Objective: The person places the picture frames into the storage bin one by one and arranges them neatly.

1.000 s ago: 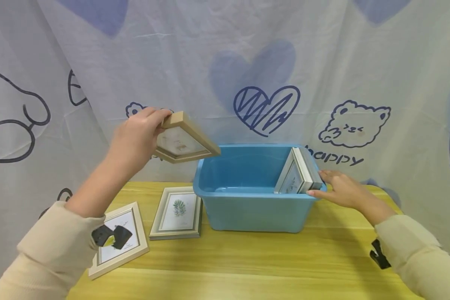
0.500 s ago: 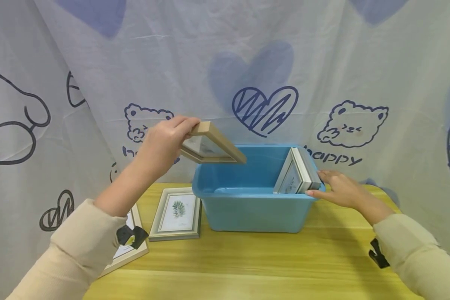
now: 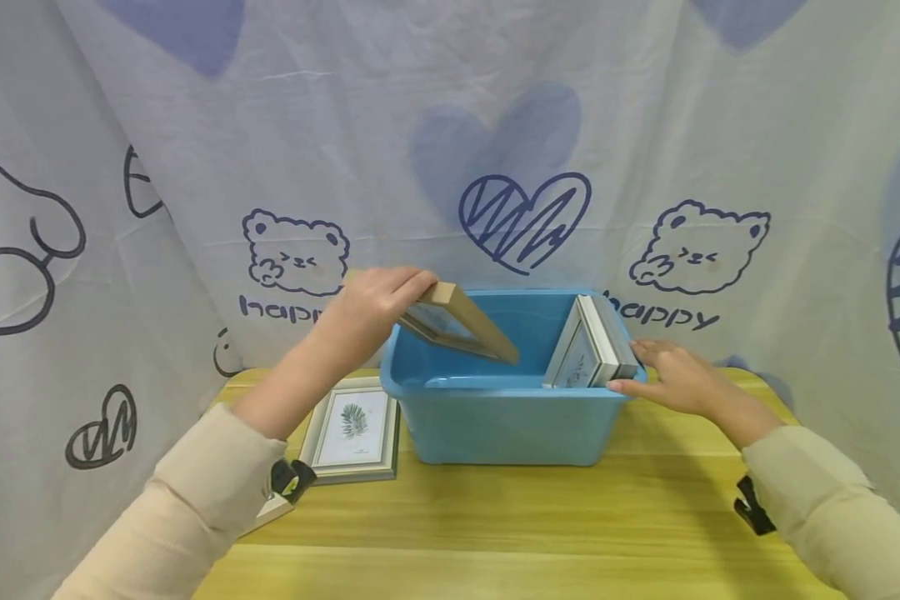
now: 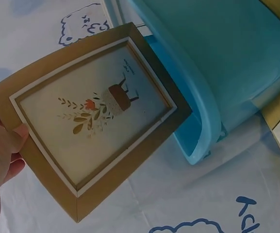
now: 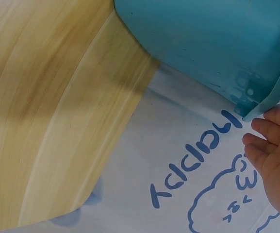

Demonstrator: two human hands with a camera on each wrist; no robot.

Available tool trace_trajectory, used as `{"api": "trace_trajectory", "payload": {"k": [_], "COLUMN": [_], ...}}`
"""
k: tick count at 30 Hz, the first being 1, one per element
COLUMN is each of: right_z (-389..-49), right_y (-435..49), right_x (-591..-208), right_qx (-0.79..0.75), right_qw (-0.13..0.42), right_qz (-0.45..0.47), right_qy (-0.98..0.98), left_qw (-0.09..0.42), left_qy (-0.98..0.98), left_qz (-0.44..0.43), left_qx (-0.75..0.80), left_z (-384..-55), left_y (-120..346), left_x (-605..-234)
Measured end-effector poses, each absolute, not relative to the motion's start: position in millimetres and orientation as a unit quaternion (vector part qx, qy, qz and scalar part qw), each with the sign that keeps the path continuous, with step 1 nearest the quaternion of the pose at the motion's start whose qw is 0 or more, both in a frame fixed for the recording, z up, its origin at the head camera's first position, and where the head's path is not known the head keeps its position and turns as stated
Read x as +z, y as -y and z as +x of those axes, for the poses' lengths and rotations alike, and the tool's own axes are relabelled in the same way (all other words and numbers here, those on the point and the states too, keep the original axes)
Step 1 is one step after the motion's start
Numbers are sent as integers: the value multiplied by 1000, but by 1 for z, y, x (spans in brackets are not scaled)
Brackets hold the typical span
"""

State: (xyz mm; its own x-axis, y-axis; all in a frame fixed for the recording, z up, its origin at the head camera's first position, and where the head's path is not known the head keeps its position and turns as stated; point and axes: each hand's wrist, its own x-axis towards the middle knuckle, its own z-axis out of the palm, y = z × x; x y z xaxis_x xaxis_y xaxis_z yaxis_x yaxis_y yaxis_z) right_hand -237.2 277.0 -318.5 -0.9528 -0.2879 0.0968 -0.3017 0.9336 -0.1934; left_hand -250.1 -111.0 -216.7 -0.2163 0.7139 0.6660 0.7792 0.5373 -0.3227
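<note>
My left hand [image 3: 378, 304] grips a wooden picture frame [image 3: 483, 325] by one end, tilted above the blue plastic bin [image 3: 506, 429]. In the left wrist view, this picture frame [image 4: 98, 196] shows a potted-plant print, with the thumb on its border. The lower end reaches just inside the bin's opening. My right hand [image 3: 675, 379] rests on the bin's right rim, fingers relaxed; in the right wrist view its fingertips [image 5: 261, 126] touch the rim's outer edge. Inside the bin, white and grey picture frames [image 3: 579, 358] lean against the right wall.
A picture frame with a green leaf print [image 3: 352, 429] lies left of the bin. Another pale frame [image 3: 270, 510] is mostly hidden behind my left sleeve. The wooden table [image 3: 495, 525] meets a patterned curtain [image 3: 412, 108] at the back.
My left hand has carried the wooden picture frame right and down, from left of the bin to over its opening. My right hand stays at the rim.
</note>
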Motion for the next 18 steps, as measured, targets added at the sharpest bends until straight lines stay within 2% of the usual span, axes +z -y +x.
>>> {"api": "trace_trajectory", "payload": {"k": [8, 18], "right_z": [-237, -236], "right_y": [-277, -278], "right_x": [-319, -319], "right_qx": [104, 103], "right_qw": [26, 26], "right_qz": [144, 143], "right_qy": [984, 984], "left_qw": [403, 442], "left_qy": [762, 716], "left_qz": [-507, -533], "left_qx": [17, 85], "left_z": [-255, -263], "left_y": [104, 96], "left_x": [-230, -247]}}
